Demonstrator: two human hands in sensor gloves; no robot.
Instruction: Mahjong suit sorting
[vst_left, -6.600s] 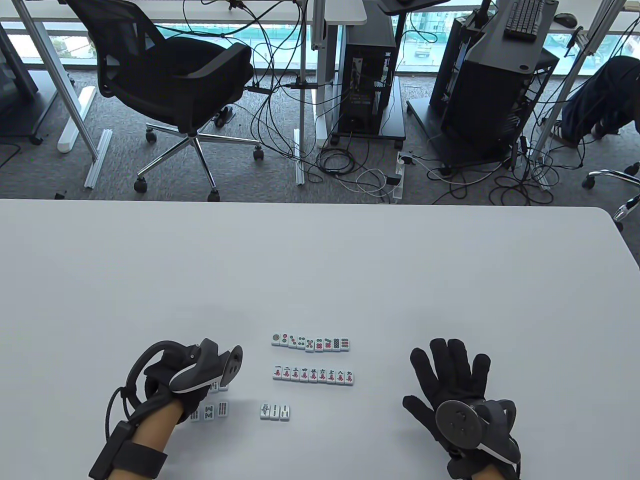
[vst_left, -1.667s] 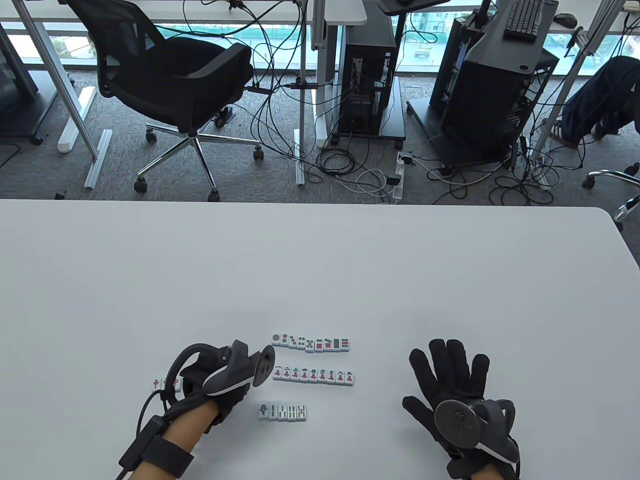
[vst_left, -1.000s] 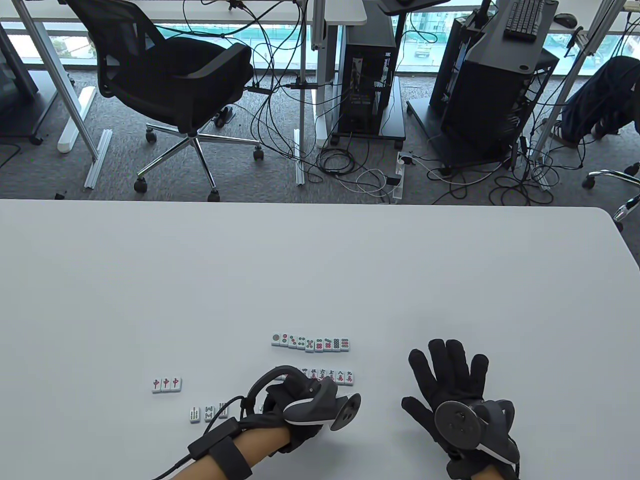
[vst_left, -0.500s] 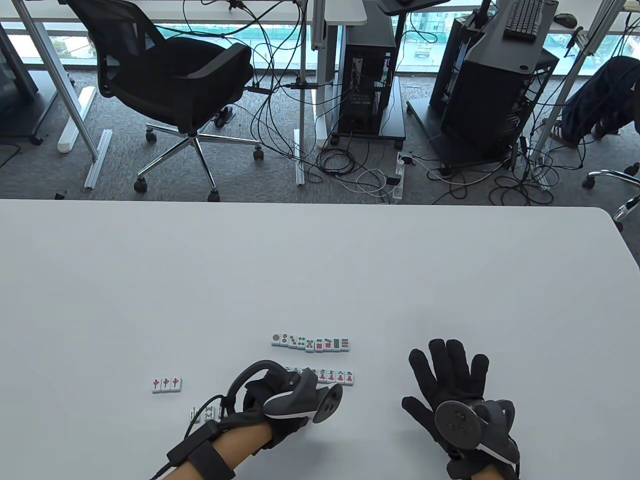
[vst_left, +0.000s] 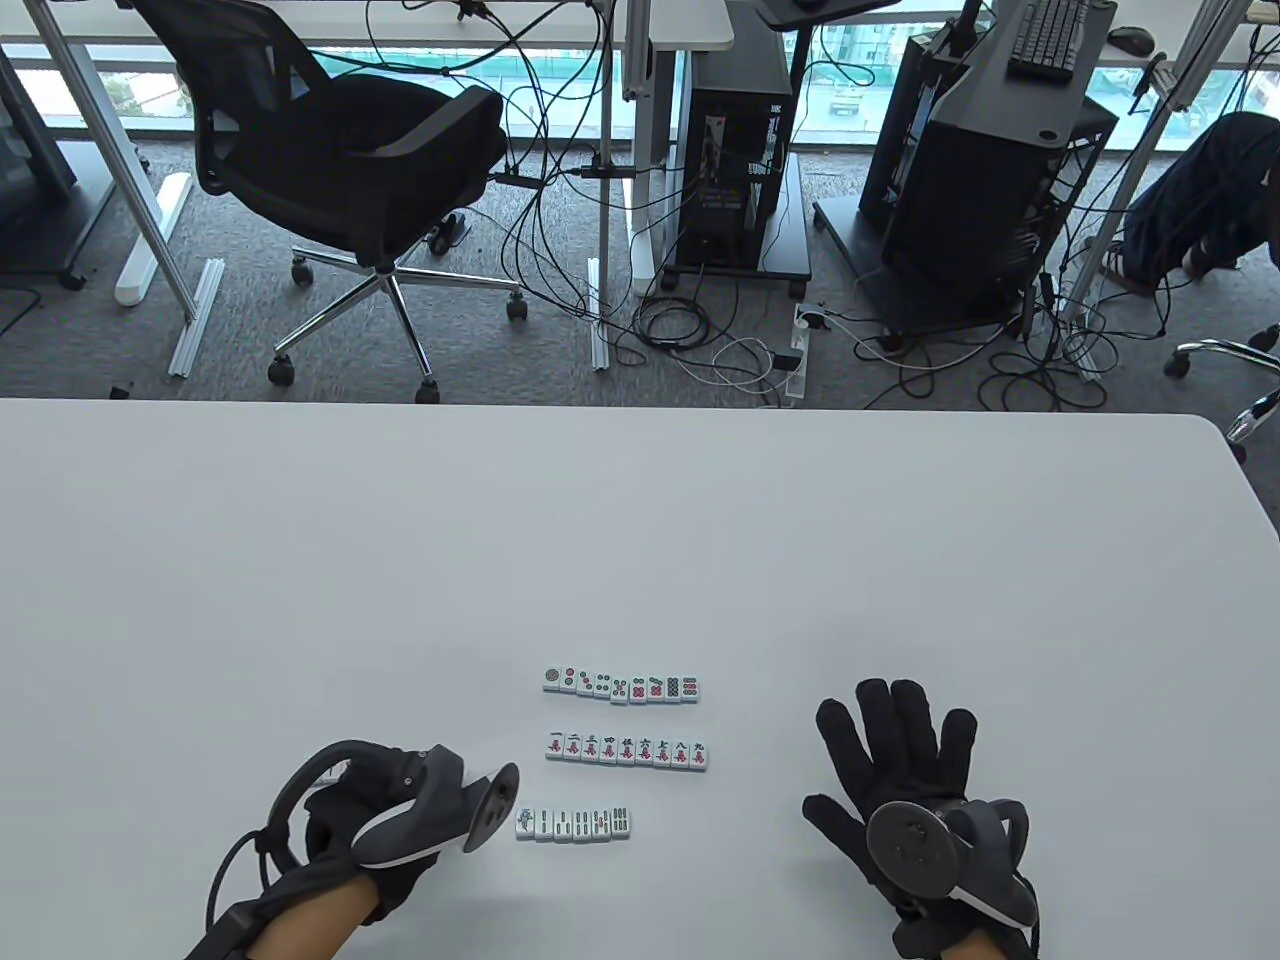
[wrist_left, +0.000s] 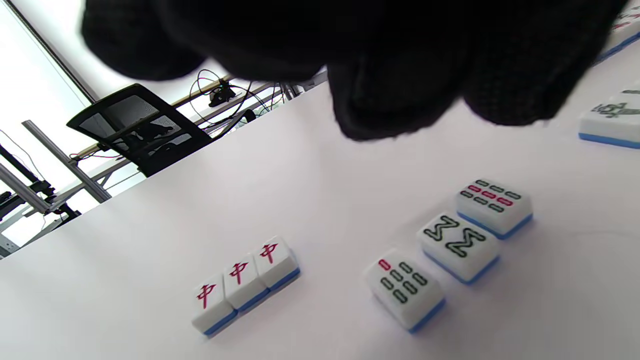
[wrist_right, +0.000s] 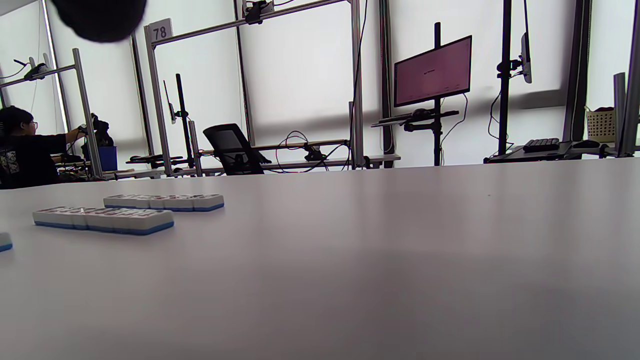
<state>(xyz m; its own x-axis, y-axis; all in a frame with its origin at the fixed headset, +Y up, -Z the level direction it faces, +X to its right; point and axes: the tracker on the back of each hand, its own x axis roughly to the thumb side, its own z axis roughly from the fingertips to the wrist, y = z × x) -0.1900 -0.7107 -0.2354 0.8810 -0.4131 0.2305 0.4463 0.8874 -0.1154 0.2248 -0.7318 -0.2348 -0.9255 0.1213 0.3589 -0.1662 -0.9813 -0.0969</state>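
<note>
A: The left hand (vst_left: 375, 830) hovers over the three loose bamboo tiles (wrist_left: 452, 245), just beside the bamboo row (vst_left: 573, 823) on the table (vst_left: 640, 540). Its fingers (wrist_left: 395, 95) hang curled above the tiles and grip nothing

B: And the right hand (vst_left: 905, 775) lies flat on the far side of that row, fingers spread, holding nothing

A: The risk, by the look of it: those three sit close together, nearly touching. A pinch on one could well nudge its neighbour askew

B: Or knock the three red-character tiles (wrist_left: 245, 282), which lie just past the loose ones, away from the row

A: True. And the bamboo row is packed edge to edge. A tile pushed in too hard at the end would likely shove the whole line crooked

B: The character row (vst_left: 627, 750) lies just beyond the bamboo row, and the dots row (vst_left: 620, 685) beyond that. A careless sweep of the tracker (vst_left: 440, 805) might scatter both

A: From above the hand hides the loose tiles, so order matters, seven, eight, nine, and a wrong pick spoils the sequence
</note>
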